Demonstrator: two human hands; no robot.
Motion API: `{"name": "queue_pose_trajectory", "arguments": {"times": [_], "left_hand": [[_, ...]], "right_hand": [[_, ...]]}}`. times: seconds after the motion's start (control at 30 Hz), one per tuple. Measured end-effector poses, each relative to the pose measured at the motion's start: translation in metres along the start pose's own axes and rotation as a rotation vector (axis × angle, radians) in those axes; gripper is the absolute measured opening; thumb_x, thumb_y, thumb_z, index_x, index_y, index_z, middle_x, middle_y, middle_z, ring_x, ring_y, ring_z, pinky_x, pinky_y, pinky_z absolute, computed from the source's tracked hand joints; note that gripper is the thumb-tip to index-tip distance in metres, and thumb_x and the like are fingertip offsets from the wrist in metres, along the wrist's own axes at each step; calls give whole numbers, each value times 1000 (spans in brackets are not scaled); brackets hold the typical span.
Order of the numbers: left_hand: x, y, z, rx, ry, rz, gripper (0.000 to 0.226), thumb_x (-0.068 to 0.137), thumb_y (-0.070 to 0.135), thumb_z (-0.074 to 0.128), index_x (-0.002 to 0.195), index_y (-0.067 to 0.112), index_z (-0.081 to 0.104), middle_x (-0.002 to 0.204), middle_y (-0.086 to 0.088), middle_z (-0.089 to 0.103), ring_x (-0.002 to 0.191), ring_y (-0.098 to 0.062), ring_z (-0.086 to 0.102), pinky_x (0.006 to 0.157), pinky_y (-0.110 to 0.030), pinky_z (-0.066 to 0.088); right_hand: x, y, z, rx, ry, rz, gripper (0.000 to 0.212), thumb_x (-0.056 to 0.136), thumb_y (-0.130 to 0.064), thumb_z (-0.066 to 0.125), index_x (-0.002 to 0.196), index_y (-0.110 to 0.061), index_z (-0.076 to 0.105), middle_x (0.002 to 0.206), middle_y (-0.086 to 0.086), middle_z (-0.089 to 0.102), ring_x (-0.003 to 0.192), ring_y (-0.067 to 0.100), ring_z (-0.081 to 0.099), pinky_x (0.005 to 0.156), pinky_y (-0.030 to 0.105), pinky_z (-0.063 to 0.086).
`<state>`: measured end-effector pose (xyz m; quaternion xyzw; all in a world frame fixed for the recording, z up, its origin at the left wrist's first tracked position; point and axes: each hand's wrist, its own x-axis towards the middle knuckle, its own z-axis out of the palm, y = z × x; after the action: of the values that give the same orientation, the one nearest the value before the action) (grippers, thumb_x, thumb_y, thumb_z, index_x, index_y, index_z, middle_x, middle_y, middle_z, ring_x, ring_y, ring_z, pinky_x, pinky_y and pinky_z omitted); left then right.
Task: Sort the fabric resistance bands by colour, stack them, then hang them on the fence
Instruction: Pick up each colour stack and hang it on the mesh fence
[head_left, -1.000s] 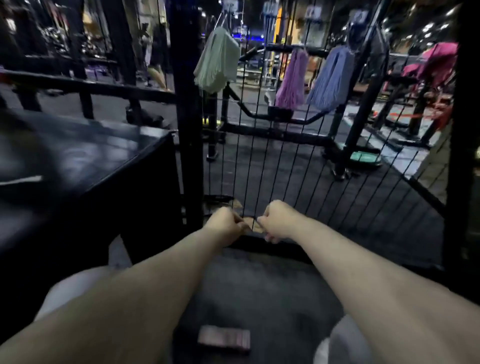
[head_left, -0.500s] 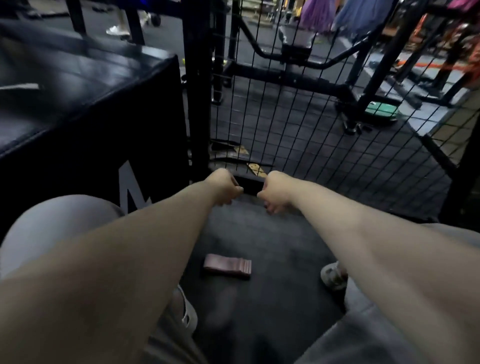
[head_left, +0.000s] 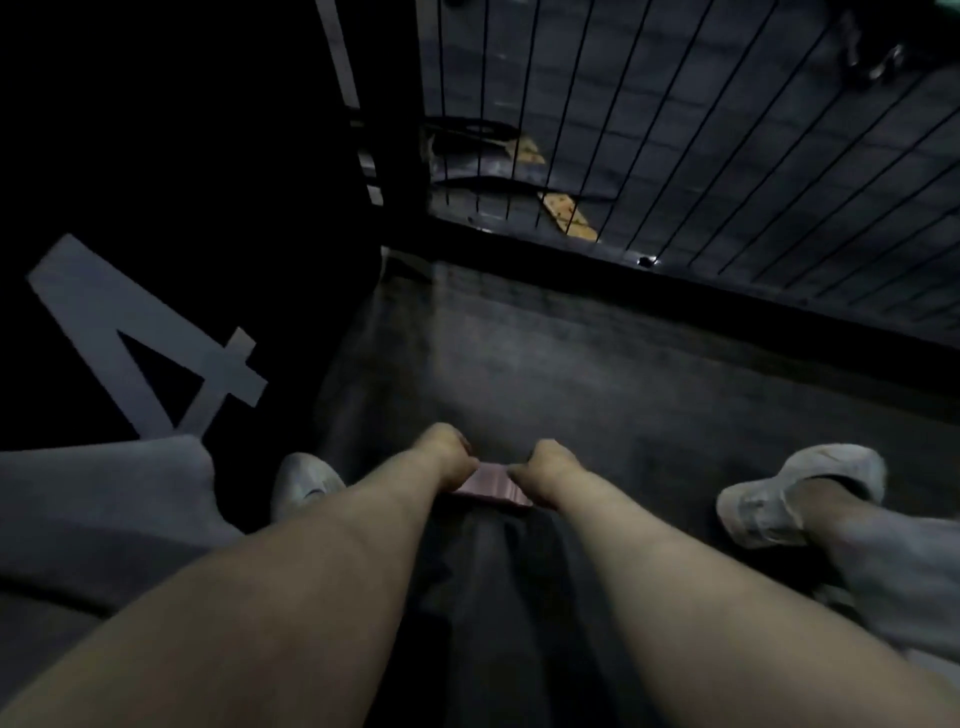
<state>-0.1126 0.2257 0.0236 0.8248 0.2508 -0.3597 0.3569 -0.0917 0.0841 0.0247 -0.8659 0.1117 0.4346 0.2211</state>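
My left hand (head_left: 448, 457) is curled over the left end of the bands (head_left: 491, 480) and my right hand (head_left: 551, 467) over the right end, so I have the one pink stack clamped from both sides. Blur hides the fingertips, so I cannot tell how far they wrap underneath. The bands sit as a flat folded pile low on the dark floor (head_left: 571, 374), between my two forearms. Just left of the bands is my left shoe (head_left: 306, 483), pale. Well to the right of the bands is my right shoe (head_left: 795, 493), turned outward. Grey trousers (head_left: 104, 509) cover the knee left of the bands. Beyond the bands, across the floor, the wire fence (head_left: 675, 130) stands on a black bottom rail. Left of the bands and farther off is a black box (head_left: 182, 182) with a large pale "4" on its side, and its far corner is next to the fence post.
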Motion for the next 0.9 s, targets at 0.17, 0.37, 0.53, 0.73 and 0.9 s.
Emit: {"name": "queue_pose_trajectory", "arguments": {"times": [0.17,0.37,0.53,0.73,0.9], "left_hand": [[30,-14,25,-224,89,-123,26,92,6,62,118,5,67,123,-10,65,111,-22,62,82,-14,44],[57,-29,48,-221,216,-132,27,92,14,59,118,16,67,124,-9,62,108,-24,60,85,-20,48],[70,-43,48,-77,329,-254,40,91,27,61,131,30,57,141,-6,38,126,-34,40,108,-36,34],[75,-50,55,-94,248,-236,40,90,19,61,130,25,59,141,-8,37,124,-32,46,100,-28,39],[63,-54,55,-31,189,-112,55,86,6,54,137,27,51,145,-2,29,131,-28,34,115,-31,30]], "right_hand": [[32,7,35,230,70,166,74,84,-47,67,140,-7,40,144,17,37,133,36,40,109,40,38],[66,10,58,272,138,321,96,73,-51,79,142,-6,28,146,17,30,136,37,32,110,44,35],[83,19,69,286,180,339,95,67,-48,81,136,-7,31,142,16,34,132,38,36,107,44,37],[91,26,80,366,166,366,93,63,-44,84,135,-10,36,141,13,38,132,35,41,108,42,39],[90,30,79,281,141,295,77,68,-41,80,130,-12,44,138,12,33,131,34,36,110,40,39]]}}
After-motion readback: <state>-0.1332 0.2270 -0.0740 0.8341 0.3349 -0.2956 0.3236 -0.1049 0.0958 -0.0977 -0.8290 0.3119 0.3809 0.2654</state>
